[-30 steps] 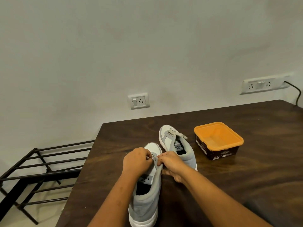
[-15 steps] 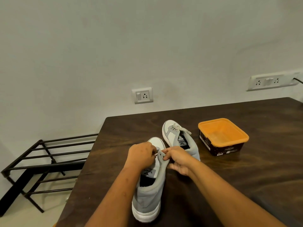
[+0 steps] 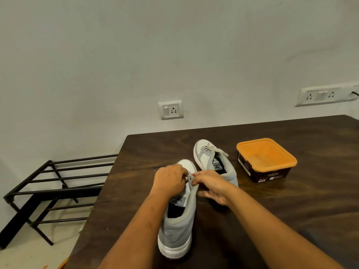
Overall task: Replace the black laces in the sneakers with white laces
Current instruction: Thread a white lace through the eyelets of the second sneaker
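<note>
Two hands (image 3: 170, 180) (image 3: 211, 183) pinch the near grey-white sneaker (image 3: 178, 230); far sneaker (image 3: 214, 162) is white-laced.

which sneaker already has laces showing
The far sneaker, next to the orange tub: pale laces cross its front. The near sneaker has its front covered by the left hand and right hand.

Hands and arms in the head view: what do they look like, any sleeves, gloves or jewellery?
The left hand and right hand wear no gloves. The left forearm and right forearm are uncovered to the picture's bottom edge, with no sleeve showing. Neither wrist carries a watch or bracelet. Rings: cannot tell.
</note>
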{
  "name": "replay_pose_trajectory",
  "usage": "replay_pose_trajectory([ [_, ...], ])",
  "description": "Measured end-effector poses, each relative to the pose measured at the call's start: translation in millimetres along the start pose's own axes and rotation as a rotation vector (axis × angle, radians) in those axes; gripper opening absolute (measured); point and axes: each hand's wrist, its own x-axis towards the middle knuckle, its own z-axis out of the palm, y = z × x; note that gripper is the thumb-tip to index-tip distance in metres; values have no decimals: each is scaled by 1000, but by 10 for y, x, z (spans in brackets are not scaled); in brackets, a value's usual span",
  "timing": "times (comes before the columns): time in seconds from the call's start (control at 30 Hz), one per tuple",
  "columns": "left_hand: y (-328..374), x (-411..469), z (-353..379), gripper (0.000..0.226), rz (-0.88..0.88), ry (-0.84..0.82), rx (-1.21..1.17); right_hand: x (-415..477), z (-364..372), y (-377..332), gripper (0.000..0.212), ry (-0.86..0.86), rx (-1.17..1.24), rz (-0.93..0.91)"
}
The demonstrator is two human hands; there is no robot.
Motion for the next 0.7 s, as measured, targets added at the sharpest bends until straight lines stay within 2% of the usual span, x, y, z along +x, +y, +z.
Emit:
replay_pose_trajectory([
  [0.13,18,1,28,26,-39,34,-26,37,17,38,20,36,-68,-40],
  [0.3,11,8,57,26,-81,51,-57,118,87,116,13,223,-280,-190],
  [0.5,4,0,54,24,-111,41,-97,187,83,127,17,258,-321,-209],
  [0.7,26,-9,79,24,-121,61,-115,199,125,138,15,370,-766,-369],
])
